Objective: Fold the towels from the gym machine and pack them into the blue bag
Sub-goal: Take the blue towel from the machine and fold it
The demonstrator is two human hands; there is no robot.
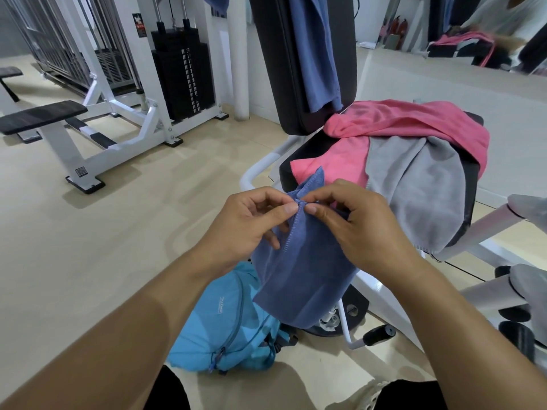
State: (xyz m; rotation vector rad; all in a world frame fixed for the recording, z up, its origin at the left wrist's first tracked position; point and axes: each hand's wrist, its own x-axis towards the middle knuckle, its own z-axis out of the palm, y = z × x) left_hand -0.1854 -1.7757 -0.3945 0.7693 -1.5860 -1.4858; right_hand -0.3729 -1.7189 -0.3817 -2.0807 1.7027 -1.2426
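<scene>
Directly above the blue bag (225, 318), the blue towel (302, 276) was pinched at its stitched top edge by left hand (245, 226) and right hand (361, 229), its length hanging downward.

Both hands (299, 220) raised together, fingertips pinching (thumbs nearly touching)

Soft matt cloth blue towel (302, 273) with stitched hem, thin smooth fabric blue bag (225, 324), padded matt black seat (470, 179).
</scene>
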